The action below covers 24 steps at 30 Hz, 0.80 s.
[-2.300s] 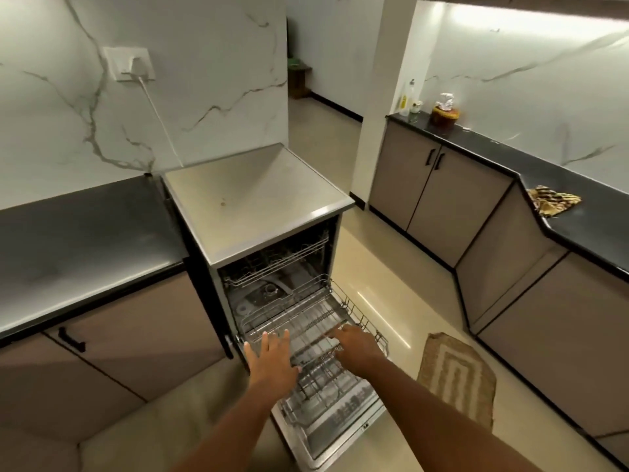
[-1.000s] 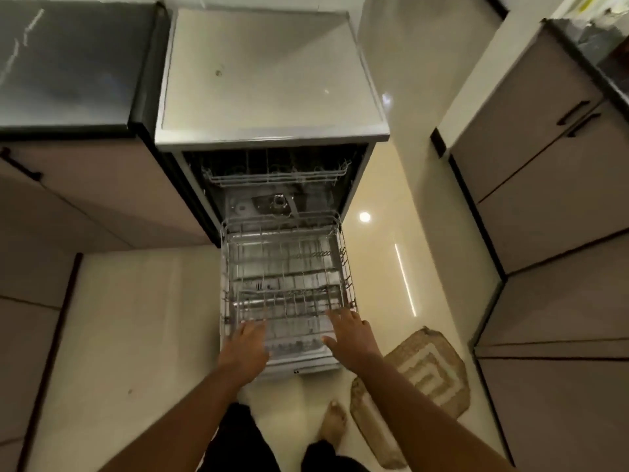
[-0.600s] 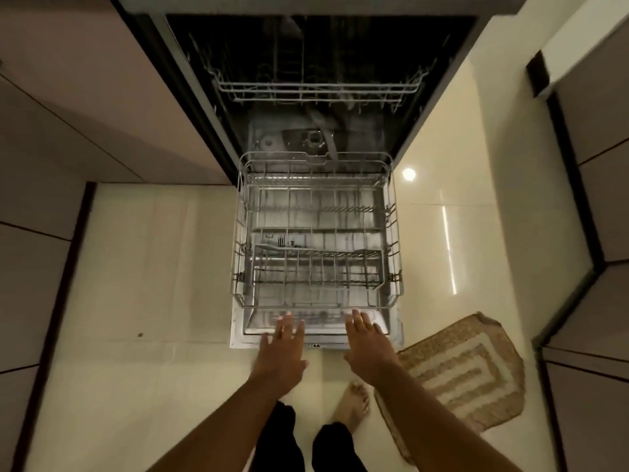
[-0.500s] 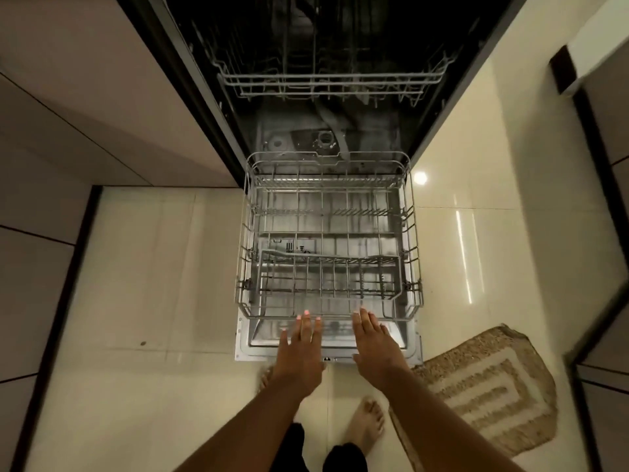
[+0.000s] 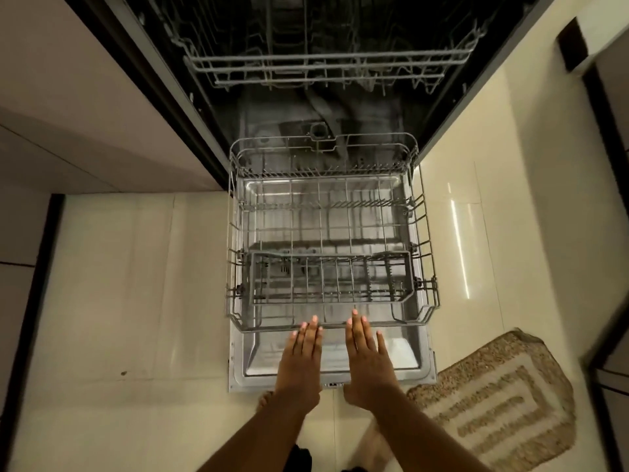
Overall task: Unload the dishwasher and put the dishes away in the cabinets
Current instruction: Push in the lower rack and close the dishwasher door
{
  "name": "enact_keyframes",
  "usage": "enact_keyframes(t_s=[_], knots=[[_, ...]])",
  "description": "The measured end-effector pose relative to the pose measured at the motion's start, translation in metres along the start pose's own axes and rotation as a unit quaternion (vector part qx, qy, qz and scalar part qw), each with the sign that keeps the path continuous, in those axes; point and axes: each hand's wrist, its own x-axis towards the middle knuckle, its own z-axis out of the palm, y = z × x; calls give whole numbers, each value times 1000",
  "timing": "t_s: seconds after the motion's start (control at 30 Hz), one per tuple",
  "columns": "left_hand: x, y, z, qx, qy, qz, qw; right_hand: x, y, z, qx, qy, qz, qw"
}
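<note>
The dishwasher stands open with its door (image 5: 418, 366) folded flat to the floor. The grey wire lower rack (image 5: 238, 233) is rolled out over the door, and I see no dishes in it. A small wire basket (image 5: 332, 279) sits in the rack's front part. The upper rack (image 5: 323, 68) stays inside the dark tub. My left hand (image 5: 303, 356) and my right hand (image 5: 366, 352) lie flat, side by side, fingers straight. Their fingertips reach the rack's front rim. Neither hand holds anything.
A woven beige mat (image 5: 503, 403) lies on the glossy tile floor right of the door. Cabinet fronts (image 5: 102, 114) flank the dishwasher on the left, and dark-edged cabinets (image 5: 609, 267) run along the right. My bare feet (image 5: 263, 400) stand just before the door.
The view has dropped closer to the open dishwasher. Both hands slid off the rack toward its front rim and moved closer together, staying flat.
</note>
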Motion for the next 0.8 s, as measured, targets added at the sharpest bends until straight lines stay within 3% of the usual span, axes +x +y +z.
enact_keyframes(t_s=[0.2, 0.47, 0.8], knots=[[55, -28, -69, 11, -8, 6, 1000, 56, -3, -61, 31, 43, 29, 998], [151, -53, -157, -11, 125, -1, 992, 160, 25, -164, 43, 132, -8, 990], [254, -95, -251, 76, 158, -28, 984, 267, 52, -269, 17, 160, -28, 987]])
